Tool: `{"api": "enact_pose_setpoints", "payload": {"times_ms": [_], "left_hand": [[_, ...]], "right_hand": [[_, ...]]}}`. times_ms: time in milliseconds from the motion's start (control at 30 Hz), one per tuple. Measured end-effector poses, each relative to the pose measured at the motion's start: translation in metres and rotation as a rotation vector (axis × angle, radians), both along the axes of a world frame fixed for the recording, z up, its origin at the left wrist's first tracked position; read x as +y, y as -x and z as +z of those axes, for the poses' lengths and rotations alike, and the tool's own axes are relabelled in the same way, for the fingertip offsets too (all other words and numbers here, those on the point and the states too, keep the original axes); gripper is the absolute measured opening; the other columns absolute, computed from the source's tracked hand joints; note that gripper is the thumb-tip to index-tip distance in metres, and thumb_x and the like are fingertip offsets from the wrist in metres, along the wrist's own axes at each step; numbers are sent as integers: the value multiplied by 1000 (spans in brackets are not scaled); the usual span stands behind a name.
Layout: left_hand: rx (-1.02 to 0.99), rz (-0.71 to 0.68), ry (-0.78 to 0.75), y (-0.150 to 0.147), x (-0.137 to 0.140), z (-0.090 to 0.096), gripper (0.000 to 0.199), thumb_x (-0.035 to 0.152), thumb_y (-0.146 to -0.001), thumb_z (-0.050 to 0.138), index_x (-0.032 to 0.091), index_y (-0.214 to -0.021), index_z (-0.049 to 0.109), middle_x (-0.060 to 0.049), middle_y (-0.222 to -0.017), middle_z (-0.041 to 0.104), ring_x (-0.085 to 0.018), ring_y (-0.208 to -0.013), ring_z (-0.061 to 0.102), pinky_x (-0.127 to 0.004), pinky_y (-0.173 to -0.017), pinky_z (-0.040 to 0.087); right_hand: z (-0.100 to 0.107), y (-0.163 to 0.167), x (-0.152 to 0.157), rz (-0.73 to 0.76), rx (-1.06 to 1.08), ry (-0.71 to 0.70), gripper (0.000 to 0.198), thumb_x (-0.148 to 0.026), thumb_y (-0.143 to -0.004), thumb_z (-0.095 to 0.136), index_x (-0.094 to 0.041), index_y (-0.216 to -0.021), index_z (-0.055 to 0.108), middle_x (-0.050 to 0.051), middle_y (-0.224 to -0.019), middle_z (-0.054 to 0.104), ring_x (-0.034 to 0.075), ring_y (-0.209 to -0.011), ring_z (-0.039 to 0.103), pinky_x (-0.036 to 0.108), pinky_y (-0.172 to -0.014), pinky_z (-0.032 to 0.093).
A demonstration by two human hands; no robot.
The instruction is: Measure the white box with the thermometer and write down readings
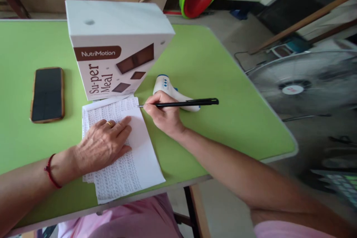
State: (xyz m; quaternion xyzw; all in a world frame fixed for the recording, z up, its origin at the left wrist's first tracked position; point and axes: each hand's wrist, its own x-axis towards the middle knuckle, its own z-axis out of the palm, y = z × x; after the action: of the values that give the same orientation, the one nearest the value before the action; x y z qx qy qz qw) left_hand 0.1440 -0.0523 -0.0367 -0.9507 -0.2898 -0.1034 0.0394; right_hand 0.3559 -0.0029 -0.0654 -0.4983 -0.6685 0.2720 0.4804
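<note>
black pen (pixel 181 103), right hand (pixel 166 117) pinching, left hand (pixel 102 143) (flattish) on paper (pixel 143 145)

The person's left forearm (pixel 28 186) slants in from the lower left, and the left hand (pixel 99 145) lies palm down, two fingers stretched out, the thumb just apart from them. The right forearm (pixel 223 160) angles in from the lower right, elbow bent; the right hand (pixel 167 119) pinches, thumb and fingertips drawn together.
</note>
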Motion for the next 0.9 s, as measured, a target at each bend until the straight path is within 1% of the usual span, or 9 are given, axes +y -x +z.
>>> {"api": "enact_pose_setpoints", "payload": {"times_ms": [133,300,433,700,900], "left_hand": [[-18,-1,-2,-2,-1,0,33,36,-87,63,10,-108,62,-15,-133,60,-22,-73,65,-39,-61,53],[-28,7,-4,-3,-1,1,32,36,-84,66,11,-104,63,-14,-131,61,-22,-72,65,-39,-60,53],[-30,1,-10,-3,0,1,32,36,-85,66,10,-104,63,-14,-132,61,-22,-72,65,-38,-60,53],[-31,2,-18,-2,0,0,33,36,-83,69,10,-103,63,-13,-131,62,-21,-72,65,-37,-60,52],[-12,2,-5,-2,-1,1,34,37,-83,69,10,-104,62,-14,-132,61,-22,-72,65,-38,-61,52]], "right_hand": [[0,0,-5,-25,-93,-48,15,-29,-75,57,-25,-64,48,-4,-54,53,12,-51,47,29,-52,39],[-1,-1,-4,-18,-110,-70,14,-23,-75,55,-25,-64,47,-5,-53,53,12,-50,47,29,-52,39],[-1,0,-4,-6,-141,-96,15,-22,-76,57,-25,-64,47,-4,-55,55,12,-51,49,29,-53,39],[-2,0,-3,11,-156,-115,17,-20,-77,58,-24,-65,47,-5,-55,54,11,-51,47,28,-52,39],[-6,-1,0,48,-171,-196,18,-18,-77,58,-24,-65,46,-7,-54,52,10,-48,46,25,-48,38]]}}
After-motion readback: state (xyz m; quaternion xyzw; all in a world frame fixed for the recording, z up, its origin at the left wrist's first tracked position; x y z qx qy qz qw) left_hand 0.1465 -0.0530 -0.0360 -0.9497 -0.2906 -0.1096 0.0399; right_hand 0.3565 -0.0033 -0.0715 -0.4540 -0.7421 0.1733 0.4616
